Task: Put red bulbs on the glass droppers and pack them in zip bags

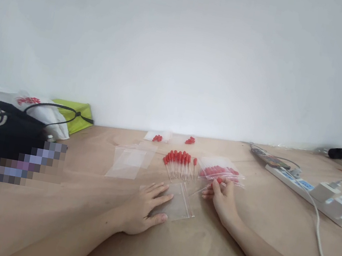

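Note:
My left hand (pixel 148 208) lies with its fingers spread on a clear zip-lock bag (pixel 179 204), whose zip edge faces right. Between the fingers of my right hand (pixel 223 199) is a dropper (pixel 219 180) with a red bulb, its thin clear tube slanting down and left toward the bag. Fanned out beyond my hands are several similar red-bulbed droppers (pixel 181 163), bulbs pointing away from me. Just behind my right hand, a filled zip-lock bag (pixel 219 165) holds several more red bulbs. Flat clear bags (pixel 128 162) overlap to the left of the fan.
Two small groups of loose red bulbs (pixel 157 138) (pixel 190 140) lie near the wall. At right are a power strip (pixel 304 187) with chargers, a phone (pixel 269 158) and a trailing white cable (pixel 318 233). A black bag (pixel 5 129) and a green bag (pixel 75 115) stand at left.

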`<state>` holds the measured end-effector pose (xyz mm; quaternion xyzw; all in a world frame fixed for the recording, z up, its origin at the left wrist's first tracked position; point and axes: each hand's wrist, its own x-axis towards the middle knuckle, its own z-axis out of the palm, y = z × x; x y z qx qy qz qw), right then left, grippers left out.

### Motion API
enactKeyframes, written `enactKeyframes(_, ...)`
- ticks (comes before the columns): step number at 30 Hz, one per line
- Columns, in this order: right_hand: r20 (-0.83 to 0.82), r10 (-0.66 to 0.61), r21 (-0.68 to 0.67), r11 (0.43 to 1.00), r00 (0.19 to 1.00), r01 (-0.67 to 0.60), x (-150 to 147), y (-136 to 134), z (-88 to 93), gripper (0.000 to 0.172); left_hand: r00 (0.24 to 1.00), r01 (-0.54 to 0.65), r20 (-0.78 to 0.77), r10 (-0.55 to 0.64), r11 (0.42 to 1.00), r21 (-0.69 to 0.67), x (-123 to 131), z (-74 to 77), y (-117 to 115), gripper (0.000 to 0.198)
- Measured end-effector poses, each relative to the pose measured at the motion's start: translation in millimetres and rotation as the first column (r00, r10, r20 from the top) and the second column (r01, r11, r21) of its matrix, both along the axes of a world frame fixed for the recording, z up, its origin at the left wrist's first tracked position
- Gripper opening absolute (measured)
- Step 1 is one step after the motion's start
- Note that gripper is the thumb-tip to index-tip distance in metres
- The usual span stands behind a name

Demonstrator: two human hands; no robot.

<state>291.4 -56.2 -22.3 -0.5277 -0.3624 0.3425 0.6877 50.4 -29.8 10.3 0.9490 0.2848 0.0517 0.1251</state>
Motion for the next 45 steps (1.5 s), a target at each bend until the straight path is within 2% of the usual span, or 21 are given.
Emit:
enactKeyframes(5,-0.039,0.019,-0.014,1.000,0.999,-0.020,-2.2,-2.1,2.2,0.033,1.000,-0.007,-0.013,0.006,1.000,-0.021,0.9,2.5,-0.1,0.050)
enactKeyframes(10,-0.143,0.128,-0.012,0.991,0.981,-0.131,-8.1,-6.7,6.6,0.037,0.998,0.044,0.044,-0.043,0.998,-0.039,4.8,9.7,1.7,0.061)
enactKeyframes(13,-0.141,0.225,-0.043,0.972,0.964,-0.233,-10.0,-10.2,9.7,0.038,0.998,0.053,0.042,-0.052,0.998,-0.032,6.7,11.2,2.9,0.060)
enactKeyframes(15,-0.065,0.323,-0.075,0.942,0.944,-0.327,-9.4,-11.9,11.2,0.037,0.998,0.051,0.039,-0.050,0.998,-0.030,7.0,10.4,3.5,0.059)
enactKeyframes(18,0.146,0.440,-0.119,0.897,0.886,-0.425,-5.4,-12.2,11.2,0.029,0.998,0.052,0.030,-0.051,0.998,-0.032,6.6,9.2,3.7,0.057)
enactKeyframes(21,0.331,0.455,-0.143,0.890,0.827,-0.433,-0.1,-10.2,9.8,0.022,0.999,0.052,0.005,-0.052,0.998,-0.037,6.4,10.3,3.1,0.057)
enactKeyframes(24,0.389,0.480,-0.111,0.872,0.786,-0.477,2.4,-8.7,10.6,0.020,0.999,0.046,-0.006,-0.047,0.998,-0.042,6.8,11.6,2.4,0.057)
enactKeyframes(27,0.349,0.549,-0.045,0.819,0.759,-0.572,-0.5,-9.1,14.1,0.022,0.999,0.049,0.010,-0.049,0.998,-0.038,7.4,10.7,2.6,0.056)
enactKeyframes(31,0.201,0.706,-0.058,0.701,0.679,-0.711,-7.0,-7.5,14.2,0.025,0.998,0.058,0.030,-0.057,0.997,-0.049,8.2,7.2,4.3,0.056)
enactKeyframes(33,0.176,0.728,-0.062,0.680,0.663,-0.730,-7.9,-4.3,11.0,0.028,0.997,0.065,0.050,-0.062,0.995,-0.069,7.9,5.9,5.6,0.056)
enactKeyframes(38,0.198,0.686,-0.146,0.727,0.700,-0.671,-2.4,3.2,3.8,0.031,0.987,0.049,0.159,-0.030,0.992,-0.120,-0.1,5.0,10.9,0.050)
enactKeyframes(40,0.267,0.658,-0.182,0.752,0.704,-0.634,0.2,3.3,4.5,0.028,0.983,0.033,0.182,-0.009,0.991,-0.130,-5.5,5.0,13.7,0.045)
enactKeyframes(42,0.423,0.625,-0.205,0.771,0.656,-0.603,1.7,1.5,7.9,0.023,0.982,0.031,0.189,-0.006,0.990,-0.134,-10.0,4.7,16.1,0.042)
enactKeyframes(45,0.665,0.565,-0.216,0.771,0.488,-0.599,3.8,-3.7,16.4,0.027,0.982,0.037,0.190,-0.012,0.991,-0.132,-11.8,3.8,17.4,0.038)
